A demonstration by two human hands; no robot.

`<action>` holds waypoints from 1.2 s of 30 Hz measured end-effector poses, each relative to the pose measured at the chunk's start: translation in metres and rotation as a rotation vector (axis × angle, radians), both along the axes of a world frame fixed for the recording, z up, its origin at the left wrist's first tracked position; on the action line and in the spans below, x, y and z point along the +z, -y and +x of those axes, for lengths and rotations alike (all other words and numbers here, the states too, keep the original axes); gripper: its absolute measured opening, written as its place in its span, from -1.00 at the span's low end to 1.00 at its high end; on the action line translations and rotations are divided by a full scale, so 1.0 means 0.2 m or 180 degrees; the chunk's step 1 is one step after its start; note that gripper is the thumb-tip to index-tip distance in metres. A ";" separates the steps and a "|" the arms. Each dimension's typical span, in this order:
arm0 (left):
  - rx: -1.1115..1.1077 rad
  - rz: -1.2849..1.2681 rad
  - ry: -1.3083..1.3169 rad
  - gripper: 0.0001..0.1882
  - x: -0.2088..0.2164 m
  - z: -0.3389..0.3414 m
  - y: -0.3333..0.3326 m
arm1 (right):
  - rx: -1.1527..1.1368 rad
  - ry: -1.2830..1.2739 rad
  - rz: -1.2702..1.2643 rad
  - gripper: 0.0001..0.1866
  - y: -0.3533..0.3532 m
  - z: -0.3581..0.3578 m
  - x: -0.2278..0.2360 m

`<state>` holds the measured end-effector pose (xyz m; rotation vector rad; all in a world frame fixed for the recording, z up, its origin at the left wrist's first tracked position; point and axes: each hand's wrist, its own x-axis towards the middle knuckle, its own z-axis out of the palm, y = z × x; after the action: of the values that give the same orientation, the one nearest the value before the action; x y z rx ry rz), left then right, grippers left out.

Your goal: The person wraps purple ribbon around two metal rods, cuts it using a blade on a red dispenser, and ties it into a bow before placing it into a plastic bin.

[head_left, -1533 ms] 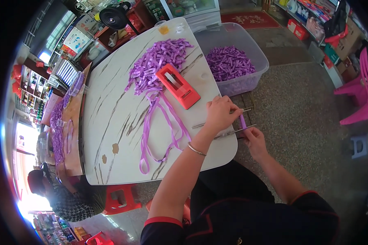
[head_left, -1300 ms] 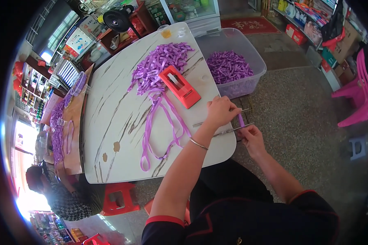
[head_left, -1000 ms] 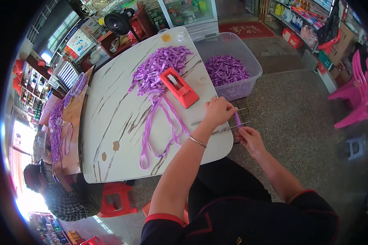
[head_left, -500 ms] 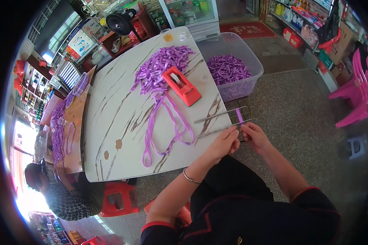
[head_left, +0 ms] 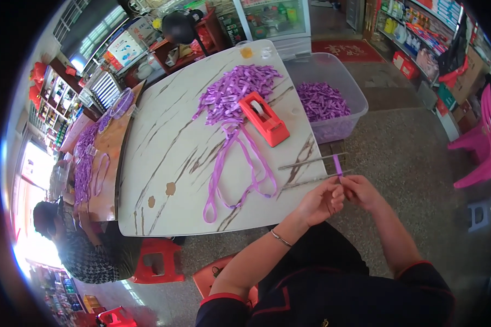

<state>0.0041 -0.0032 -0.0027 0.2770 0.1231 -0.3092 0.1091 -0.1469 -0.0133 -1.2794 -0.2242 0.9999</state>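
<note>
Two thin metal rods (head_left: 305, 160) stick out past the right edge of the marble-patterned table (head_left: 163, 136). A short purple ribbon (head_left: 337, 163) spans them. At the ribbon's near end, the fingertips of my left hand (head_left: 322, 203) are pinched together, its other fingers curled. My right hand (head_left: 364, 193) meets them there from the right, thumb and forefinger closed on the same end. The exact grip is partly hidden by the fingers. Long loops of purple ribbon (head_left: 218, 177) lie on the table to the left, trailing from a heap of folded purple ribbons (head_left: 240, 90).
A red tape dispenser (head_left: 264, 120) stands beside the heap. Beyond the table's right edge, a clear plastic bin (head_left: 338, 128) holds more purple pieces. A cup of amber drink (head_left: 246, 51) is at the far end. A person (head_left: 87, 245) sits at the left by another table (head_left: 112, 180).
The whole view has shifted, so the table appears further right. Both hands remain at the ribbon's near end; my left hand has turned slightly, its fingers loosening a little.
</note>
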 end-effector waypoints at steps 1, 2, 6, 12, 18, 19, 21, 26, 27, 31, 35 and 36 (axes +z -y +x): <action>0.0047 0.0017 0.0017 -0.80 0.00 0.00 -0.01 | 0.0615 0.0215 -0.0308 -0.79 0.03 0.04 0.07; -0.0025 -0.0025 0.0047 -0.78 -0.01 -0.01 -0.03 | 0.1232 0.0439 -0.0616 -0.78 0.02 0.08 0.13; -0.0128 -0.0174 0.0246 -0.74 -0.02 -0.02 -0.02 | 0.1285 0.0760 0.0033 -0.79 -0.15 0.20 0.34; -0.0167 -0.0261 0.0384 -0.82 -0.02 -0.01 -0.01 | 0.0581 0.2819 0.0442 -0.73 -0.80 0.35 0.40; -0.0148 -0.0419 0.0342 -0.84 -0.03 -0.03 0.00 | 0.1403 0.2025 -0.1122 -0.75 -1.10 0.40 0.44; -0.0157 -0.0482 0.0299 -0.84 -0.03 -0.03 0.00 | 0.1432 0.2035 -0.1133 -0.75 -1.12 0.39 0.45; -0.0127 -0.0398 0.0302 -0.84 -0.03 -0.03 -0.01 | 0.1484 0.1759 -0.1221 -0.78 -1.13 0.38 0.47; -0.0121 -0.0298 0.0234 -0.85 -0.02 -0.02 -0.01 | 0.1469 0.1379 -0.0990 -0.82 -1.13 0.38 0.47; -0.0154 -0.0301 0.0280 -0.85 -0.03 -0.02 -0.01 | 0.1428 0.1384 -0.0908 -0.83 -1.13 0.37 0.48; -0.0145 -0.0256 0.0390 -0.85 -0.04 -0.01 -0.01 | 0.1387 0.1307 -0.0795 -0.84 -1.11 0.39 0.47; -0.0164 -0.0254 0.0383 -0.86 -0.04 -0.02 -0.01 | 0.1211 0.1025 -0.0574 -0.83 -1.08 0.36 0.54; -0.0134 -0.0252 0.0370 -0.86 -0.04 -0.02 -0.01 | 0.1205 0.1161 -0.0679 -0.84 -1.06 0.33 0.57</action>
<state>0.0004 -0.0018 -0.0102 0.2189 -0.0097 -0.3380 0.1743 0.0656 0.1000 -1.6512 -0.6749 1.1235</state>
